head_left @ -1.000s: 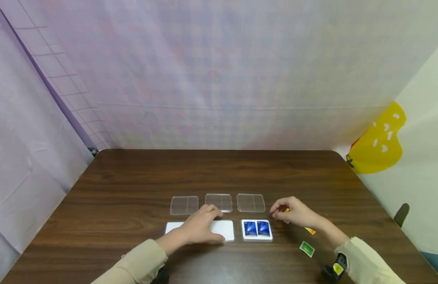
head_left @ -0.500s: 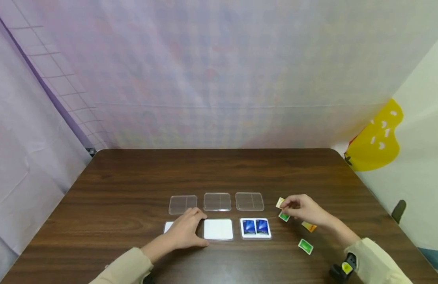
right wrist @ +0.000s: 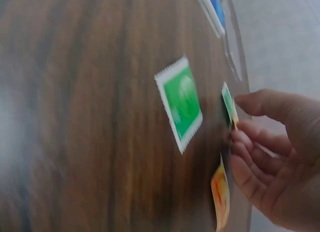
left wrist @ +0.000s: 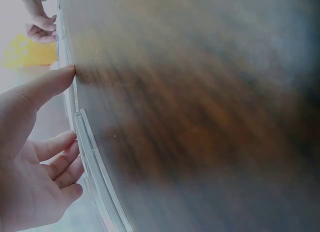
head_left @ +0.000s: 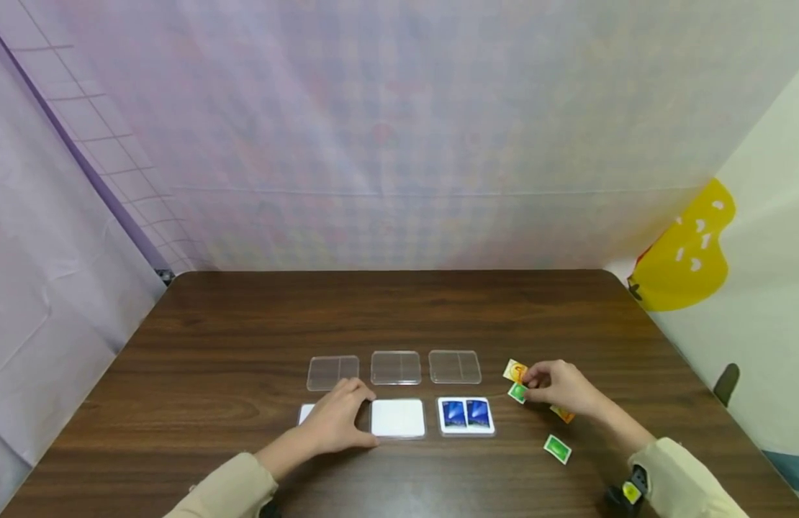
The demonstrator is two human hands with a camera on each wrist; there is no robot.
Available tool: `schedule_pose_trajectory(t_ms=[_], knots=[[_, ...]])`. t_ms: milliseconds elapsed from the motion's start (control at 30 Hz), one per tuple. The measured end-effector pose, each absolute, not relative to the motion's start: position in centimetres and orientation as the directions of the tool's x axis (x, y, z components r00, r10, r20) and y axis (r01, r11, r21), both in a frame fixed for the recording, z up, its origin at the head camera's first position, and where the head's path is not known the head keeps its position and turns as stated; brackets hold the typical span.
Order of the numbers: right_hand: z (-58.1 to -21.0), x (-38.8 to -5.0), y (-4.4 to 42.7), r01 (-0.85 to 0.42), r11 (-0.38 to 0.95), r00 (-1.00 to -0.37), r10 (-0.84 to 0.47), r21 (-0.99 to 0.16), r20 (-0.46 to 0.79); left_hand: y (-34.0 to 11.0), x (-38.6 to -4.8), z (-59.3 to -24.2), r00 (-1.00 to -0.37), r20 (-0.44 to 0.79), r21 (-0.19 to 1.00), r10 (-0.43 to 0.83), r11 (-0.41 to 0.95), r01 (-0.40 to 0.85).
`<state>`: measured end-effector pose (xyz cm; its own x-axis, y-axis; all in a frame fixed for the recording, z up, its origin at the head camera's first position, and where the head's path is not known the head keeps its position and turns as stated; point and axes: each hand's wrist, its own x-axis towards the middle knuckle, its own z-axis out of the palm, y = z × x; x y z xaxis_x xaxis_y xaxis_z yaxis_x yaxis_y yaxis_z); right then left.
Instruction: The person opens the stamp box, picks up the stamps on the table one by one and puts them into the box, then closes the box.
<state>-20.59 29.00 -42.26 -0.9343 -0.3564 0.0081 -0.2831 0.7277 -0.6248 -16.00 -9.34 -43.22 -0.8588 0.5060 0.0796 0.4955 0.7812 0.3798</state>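
Observation:
In the head view, my left hand (head_left: 335, 424) spreads its fingers over the left white card case (head_left: 305, 412), covering most of it. Its thumb and fingertips reach the gap before the middle white case (head_left: 397, 418). In the left wrist view, thumb and fingers lie along the clear case edges (left wrist: 102, 182). My right hand (head_left: 563, 387) has bent fingers beside a small green packet (head_left: 517, 392) and an orange-yellow packet (head_left: 515, 370). A gap shows between thumb and forefinger in the right wrist view; the fingertips appear to touch the packets' edges.
Behind stand three clear trays, left (head_left: 333, 373), middle (head_left: 396, 367) and right (head_left: 455, 367). A case with two blue pictures (head_left: 466, 416) lies front right. Another green packet (head_left: 558, 449) lies nearer, and an orange packet (head_left: 561, 414) is partly under the right hand.
My left hand has slid left, uncovering the middle white case. My right hand has shifted right, and the orange-yellow and green packets now show on the table at its fingertips.

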Motion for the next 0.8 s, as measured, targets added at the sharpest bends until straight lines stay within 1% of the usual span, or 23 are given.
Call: schedule_pose_trajectory(t_ms=[100, 233, 367, 800], knots=[[-42.5, -20.5, 28.3, -0.274, 0.776, -0.953, -0.3, -0.568, 0.051, -9.4, -16.0, -43.2, -0.861, 0.085, 0.384, 0.501, 0.781, 0.493], [-42.6, -20.3, 27.6, -0.236, 0.811, -0.971, -0.223, -0.536, 0.089, -9.3, -15.9, -43.2, -0.861, 0.09, 0.388, 0.501, 0.779, 0.493], [-42.7, -20.0, 27.2, -0.201, 0.832, -0.98, -0.177, -0.517, 0.096, -9.3, -15.9, -43.3, -0.86, 0.091, 0.386, 0.503, 0.778, 0.496], [-42.4, -19.6, 27.2, -0.156, 0.812, -0.985, -0.171, -0.563, 0.025, -9.3, -15.9, -43.2, -0.861, 0.088, 0.386, 0.501, 0.779, 0.493]])
